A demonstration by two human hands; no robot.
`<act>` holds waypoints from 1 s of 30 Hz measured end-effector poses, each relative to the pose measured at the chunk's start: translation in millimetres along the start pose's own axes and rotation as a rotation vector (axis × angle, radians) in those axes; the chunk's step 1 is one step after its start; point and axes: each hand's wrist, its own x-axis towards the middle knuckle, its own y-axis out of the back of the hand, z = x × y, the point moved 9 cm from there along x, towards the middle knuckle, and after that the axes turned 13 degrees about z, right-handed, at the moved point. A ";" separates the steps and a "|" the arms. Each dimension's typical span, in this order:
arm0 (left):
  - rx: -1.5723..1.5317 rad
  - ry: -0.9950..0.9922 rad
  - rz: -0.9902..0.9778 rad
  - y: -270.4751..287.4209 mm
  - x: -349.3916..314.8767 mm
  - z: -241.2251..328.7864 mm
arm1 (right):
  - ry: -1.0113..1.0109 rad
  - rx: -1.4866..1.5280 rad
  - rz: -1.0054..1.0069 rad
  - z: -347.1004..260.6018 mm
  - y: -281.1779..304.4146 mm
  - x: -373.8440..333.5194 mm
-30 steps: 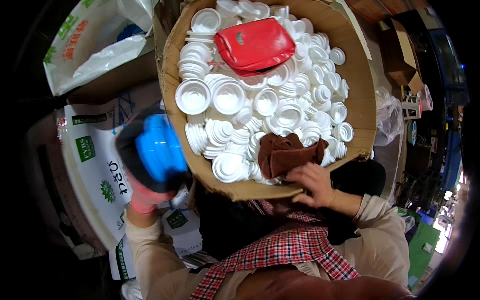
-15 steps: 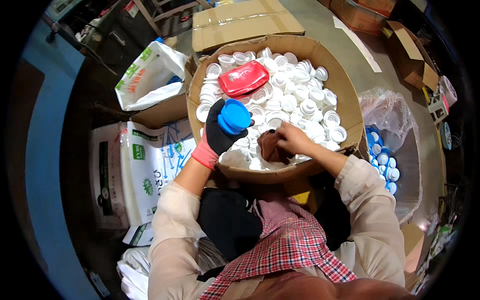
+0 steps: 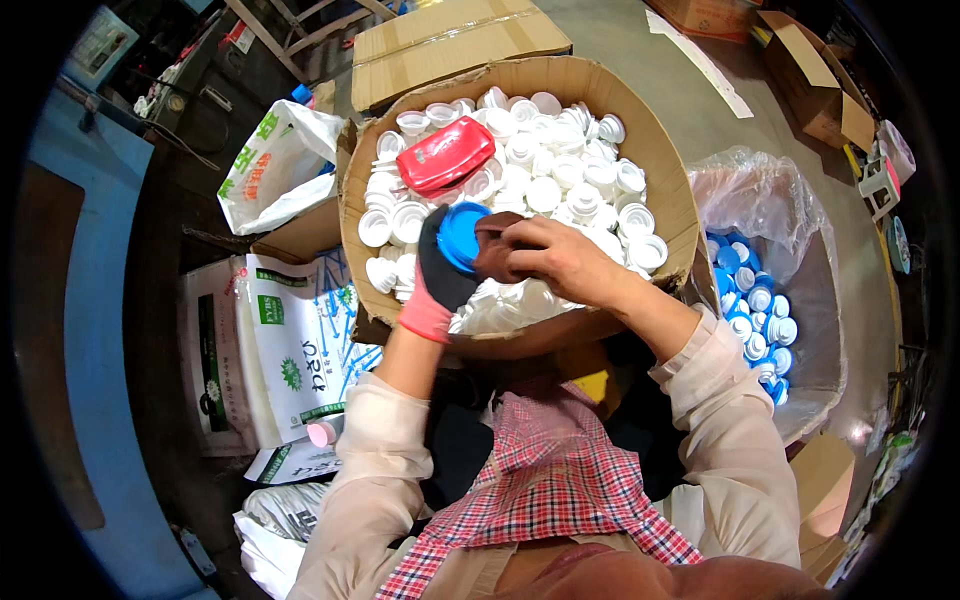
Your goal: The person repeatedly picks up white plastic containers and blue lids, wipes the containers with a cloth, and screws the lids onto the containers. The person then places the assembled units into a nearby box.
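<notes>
My left hand (image 3: 440, 278), in a black and pink glove, is closed round a round blue plastic cap (image 3: 461, 236) above a big cardboard box (image 3: 655, 150). Bare, my right hand (image 3: 560, 258) pinches a brown cloth (image 3: 494, 252) against the right side of that cap. Many white plastic caps (image 3: 545, 192) fill the box below both hands. On top of them, just beyond the blue cap, lies a red pouch (image 3: 446, 157). The cloth and my right fingers cover part of the blue cap.
To the right stands a plastic-lined bin (image 3: 810, 330) with blue and white caps (image 3: 760, 310). A closed carton (image 3: 460, 45) sits behind the box. At left are a white plastic bag (image 3: 275, 165) and printed sacks (image 3: 290, 350). An open carton (image 3: 815, 90) lies at far right.
My right hand has lifted the brown cloth from the near edge of the box and brought it left onto the blue cap. The cap has tilted in my left hand. The whole view has shifted slightly.
</notes>
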 end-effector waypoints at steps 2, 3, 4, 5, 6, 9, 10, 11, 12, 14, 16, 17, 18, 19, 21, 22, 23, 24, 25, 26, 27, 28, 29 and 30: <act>0.001 0.282 0.059 8.7 -7.5 -22.8 | -0.005 -0.119 0.077 5.1 9.8 1.5; 0.004 0.197 0.103 5.1 -8.1 -15.1 | 0.040 -0.058 0.238 0.3 22.4 3.5; 0.065 0.080 -0.059 -13.8 -9.3 -6.7 | 0.013 -0.057 0.275 2.7 22.0 4.5; 0.151 -0.007 -0.203 -32.1 -12.2 -3.4 | 0.018 -0.057 0.278 3.1 19.5 4.8; 0.088 -0.115 0.026 -26.2 -11.9 9.1 | -0.021 -0.096 0.270 8.0 16.6 3.8; -0.591 0.269 0.046 -28.7 -18.1 -17.3 | -0.233 -0.145 0.322 34.7 17.2 -3.0; -0.652 0.437 0.087 -27.7 -22.8 -33.9 | -0.344 -0.123 0.291 45.5 13.7 -9.4; -0.609 0.502 0.118 -23.8 -25.2 -45.2 | -0.425 -0.105 0.126 52.6 -3.7 -16.0; -0.426 0.396 0.126 -14.5 -23.6 -45.6 | -0.484 -0.087 -0.014 56.7 -17.6 -24.5; -0.233 0.437 0.112 -9.4 -26.1 -62.8 | -0.640 -0.041 -0.395 63.6 -48.9 -50.5; 0.152 0.377 0.164 8.1 -23.8 -71.5 | -0.700 -0.085 -0.385 66.8 -42.8 -55.9; 0.279 0.346 0.170 15.2 -25.4 -71.6 | -0.734 -0.144 -0.303 69.3 -33.0 -54.4; 0.003 0.574 0.245 20.6 -30.8 -88.9 | -0.829 -0.067 -0.183 72.9 -23.9 -53.3; -0.258 0.675 0.301 19.7 -37.3 -93.5 | -0.828 -0.030 -0.045 71.1 -13.1 -46.7; -0.612 0.807 0.252 5.4 -41.4 -93.6 | -0.691 0.231 0.173 54.5 -8.7 -25.9; -0.714 0.784 0.178 -4.7 -41.4 -85.5 | -0.590 0.258 0.250 43.8 -8.1 -17.5; -0.613 0.694 0.026 -14.3 -38.0 -75.9 | -0.513 0.276 0.305 33.8 -10.5 -12.1; -1.129 0.825 -0.035 -29.1 -41.5 -64.3 | -0.453 0.293 0.225 24.3 -21.5 -9.6; -1.596 1.018 -0.111 -42.8 -47.6 -51.2 | -0.324 0.272 0.125 9.8 -32.9 -7.0; -1.626 1.130 0.112 -37.0 -49.1 -65.4 | -0.272 0.183 0.021 4.8 -41.0 -9.6; -1.467 0.972 -0.017 -30.2 -44.6 -56.5 | -0.195 0.100 -0.092 -1.8 -50.4 -12.9; -1.025 0.758 0.079 -10.7 -37.5 -62.8 | -0.180 0.025 -0.146 -2.2 -54.5 -15.7; -0.533 0.433 0.143 12.4 -28.1 -52.3 | -0.150 -0.046 -0.161 -2.9 -52.5 -16.9; 0.016 0.071 0.247 31.6 -22.7 -28.7 | -0.173 -0.155 -0.232 2.3 -55.8 -18.6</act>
